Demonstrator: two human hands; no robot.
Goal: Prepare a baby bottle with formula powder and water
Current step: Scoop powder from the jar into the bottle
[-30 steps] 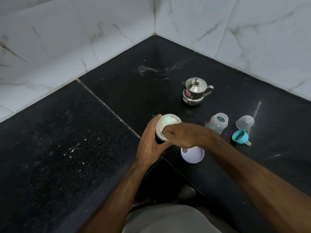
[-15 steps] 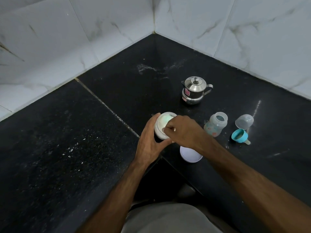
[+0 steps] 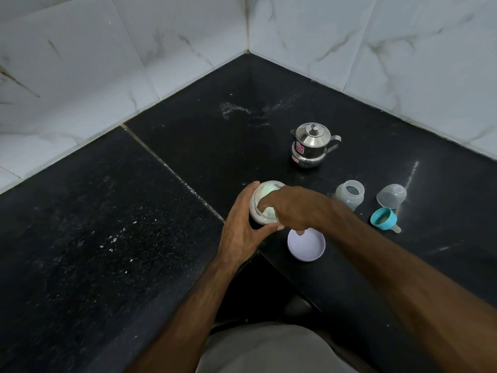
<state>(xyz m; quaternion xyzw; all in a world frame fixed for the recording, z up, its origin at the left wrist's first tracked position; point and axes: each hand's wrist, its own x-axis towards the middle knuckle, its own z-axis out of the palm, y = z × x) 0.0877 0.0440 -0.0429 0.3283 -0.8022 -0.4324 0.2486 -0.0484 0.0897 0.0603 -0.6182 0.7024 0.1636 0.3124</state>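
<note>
A round white formula jar (image 3: 263, 193) stands open on the black counter (image 3: 134, 224) near its inner corner edge. My left hand (image 3: 242, 224) wraps around the jar's left side. The fingers of my right hand (image 3: 293, 208) reach down into the jar's mouth; what they hold, if anything, is hidden. The jar's white lid (image 3: 306, 246) lies upside down just right of it. An open, clear baby bottle (image 3: 349, 195) stands further right. A clear dome cap (image 3: 391, 196) and a teal ring with nipple (image 3: 383, 218) lie beside the bottle.
A small steel pot with lid and handle (image 3: 312, 146) stands behind the jar. White marble-tiled walls (image 3: 161, 49) close the corner at the back. The counter's front edge cuts inward by my body.
My right hand has pushed its fingers deeper into the jar's opening. My left hand keeps its hold on the jar. The view has shifted slightly.
</note>
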